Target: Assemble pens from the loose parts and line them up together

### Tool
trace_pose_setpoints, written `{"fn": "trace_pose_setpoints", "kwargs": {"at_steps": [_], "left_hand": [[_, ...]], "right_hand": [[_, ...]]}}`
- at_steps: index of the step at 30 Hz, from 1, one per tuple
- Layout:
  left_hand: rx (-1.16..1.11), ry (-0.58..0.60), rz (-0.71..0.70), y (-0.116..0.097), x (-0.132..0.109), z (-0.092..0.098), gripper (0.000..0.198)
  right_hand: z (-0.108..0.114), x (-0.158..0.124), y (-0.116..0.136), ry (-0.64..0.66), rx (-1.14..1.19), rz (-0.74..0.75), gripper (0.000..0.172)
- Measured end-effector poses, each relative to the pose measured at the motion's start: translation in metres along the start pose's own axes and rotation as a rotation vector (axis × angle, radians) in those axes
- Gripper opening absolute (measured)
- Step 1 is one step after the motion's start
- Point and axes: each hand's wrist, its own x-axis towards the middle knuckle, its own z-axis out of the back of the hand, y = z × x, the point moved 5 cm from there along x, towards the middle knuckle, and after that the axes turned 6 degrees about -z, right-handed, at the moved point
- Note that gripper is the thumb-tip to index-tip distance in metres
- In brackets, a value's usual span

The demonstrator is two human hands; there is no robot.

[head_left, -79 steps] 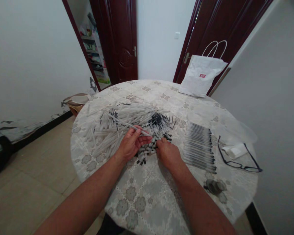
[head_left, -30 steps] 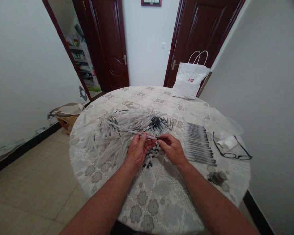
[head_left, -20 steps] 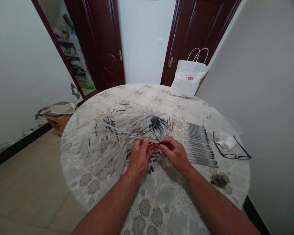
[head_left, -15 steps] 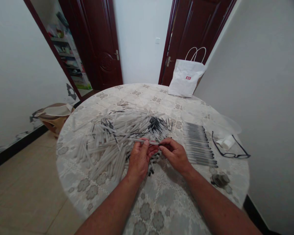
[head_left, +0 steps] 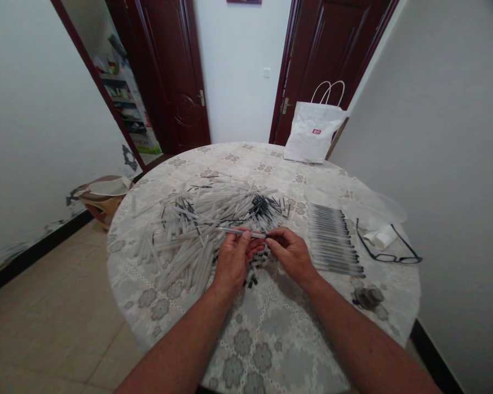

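My left hand is closed around a slim translucent pen barrel, held almost level with its tip pointing left. At the barrel's right end my right hand pinches a small dark piece, mostly covered by the fingertips. Behind and left of the hands spreads a pile of loose whitish pen barrels. Thin black parts lie bunched on top of the pile. Small dark end pieces lie just below my left fingers. To the right, pens with dark ends lie side by side in a row.
Eyeglasses lie right of the row, with a white crumpled packet beside them. A dark roundish object sits nearer me. A white paper bag stands on the far edge of the round table, whose patterned cloth shows in front.
The camera view has shifted slightly. Both hands stay on the barrel, and the dark end at the right fingertips is less visible now.
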Motion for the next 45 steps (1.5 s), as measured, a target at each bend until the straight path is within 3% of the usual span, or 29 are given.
{"fn": "trace_pose_setpoints", "kwargs": {"at_steps": [5,9,16,21,26,29,32,35,40,43,45], "left_hand": [[0.022,-0.004,-0.005,-0.001,0.000,0.001,0.037],[0.026,0.014,0.002,-0.002,0.002,0.003,0.036],[0.036,0.031,0.037,-0.002,0.005,0.007,0.037],[0.042,0.053,0.042,0.001,0.003,0.005,0.033],[0.034,0.058,0.014,-0.001,0.002,0.003,0.032],[0.028,0.049,0.013,-0.002,0.002,0.003,0.034],[0.032,0.036,0.019,-0.002,0.001,0.004,0.035],[0.055,0.040,0.032,-0.001,0.000,0.004,0.036],[0.055,0.025,0.020,-0.001,0.000,0.005,0.035],[0.059,0.032,0.024,0.000,0.000,0.005,0.035],[0.063,0.048,0.030,0.001,-0.001,0.005,0.036]], "right_hand": [[0.001,-0.001,0.009,-0.007,-0.071,0.154,0.013],[0.002,0.000,0.009,-0.016,-0.067,0.161,0.013],[0.005,0.001,0.011,0.036,-0.156,0.116,0.020],[0.003,-0.002,0.012,0.098,-0.243,0.122,0.041],[0.003,-0.006,0.020,0.053,-0.262,0.199,0.017],[0.002,-0.007,0.024,0.050,-0.338,0.249,0.013],[0.000,-0.008,0.024,0.104,-0.369,0.281,0.025],[0.000,-0.009,0.022,0.148,-0.340,0.256,0.039],[0.006,-0.012,0.022,0.055,-0.294,0.230,0.018],[0.004,-0.011,0.019,0.046,-0.346,0.222,0.017],[0.002,-0.010,0.014,0.075,-0.359,0.184,0.027]]}}
